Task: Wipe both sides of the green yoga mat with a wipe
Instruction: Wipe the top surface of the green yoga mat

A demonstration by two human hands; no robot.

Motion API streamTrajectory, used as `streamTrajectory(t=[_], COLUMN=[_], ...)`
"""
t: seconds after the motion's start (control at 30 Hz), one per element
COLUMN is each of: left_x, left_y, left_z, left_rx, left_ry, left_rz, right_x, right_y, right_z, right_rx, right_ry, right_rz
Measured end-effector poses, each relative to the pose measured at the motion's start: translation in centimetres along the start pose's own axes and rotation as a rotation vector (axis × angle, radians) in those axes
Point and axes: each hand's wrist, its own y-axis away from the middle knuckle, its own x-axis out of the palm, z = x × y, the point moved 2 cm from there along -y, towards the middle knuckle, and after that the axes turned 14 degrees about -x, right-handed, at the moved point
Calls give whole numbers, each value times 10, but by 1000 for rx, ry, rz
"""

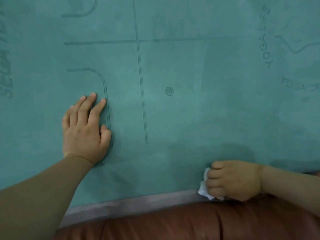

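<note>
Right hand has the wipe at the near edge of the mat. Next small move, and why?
Probably sweep the right hand with the crumpled wipe away from the near edge, across the green mat. The left hand lies flat on the mat, likely steadying it, and the mat beyond the wipe lies open.

Left hand (84, 130) flat, palm down, fingers stretched forward, forearm reaching ahead, right hand (233, 180) curled tight, knuckles up

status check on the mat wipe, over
Left hand flat on green mat. Right hand grips wipe at mat's near edge. Nothing in the way.
</note>
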Motion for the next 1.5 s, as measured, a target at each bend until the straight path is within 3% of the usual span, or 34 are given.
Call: streamTrajectory(t=[0.07,0.13,0.17,0.23,0.3,0.33,0.37,0.43,0.53,0.63,0.7,0.8,0.83,0.87,0.93,1.03,1.13,1.2,1.3,1.4,1.5], left_x=[0,1,1,2,3,2,2,1,2,3,3,2,1,1,0,-3,-5,-5,-3,-3,-2], left_y=[1,0,0,0,1,1,0,0,0,1,0,0,0,0,1,1,1,0,-1,-1,1], left_z=[0,0,0,1,2,2,2,1,1,3,3,1,1,1,-1,-2,-5,-6,-4,-4,-4], left_rx=[5,13,17,16,13,12,10,11,12,13,18,6,3,6,13,-5,-18,-22,-32,-36,-33], left_ry=[2,7,9,18,16,16,17,22,22,9,0,-11,-15,-19,-28,-44,-62,-71,-61,-51,-55], left_rz=[-2,-1,0,1,1,2,5,15,18,18,20,29,29,30,41,52,75,88,92,74,71], right_x=[-7,-38,-57,-91,-96,-86,-72,-34,8,7,-19,-54,-54,-50,-44,-18,14,22,4,-39,-74], right_y=[9,14,19,37,54,51,44,24,13,32,45,76,75,64,36,12,5,3,20,54,79], right_z=[-41,-112,-151,-210,-228,-218,-198,-125,-8,-37,-115,-208,-217,-217,-194,-119,-13,23,-31,-145,-230], right_rx=[-170,-120,2,507,1085,1190,1160,818,332,113,329,1177,1413,1530,1501,1275,1139,1061,1026,1329,1612], right_ry=[69,287,400,483,400,359,306,117,-84,39,263,267,204,173,182,107,-63,-65,8,140,33], right_rz=[-14,-130,-212,-336,-500,-558,-608,-606,-271,-202,-388,-771,-858,-898,-900,-868,-709,-594,-568,-709,-835])
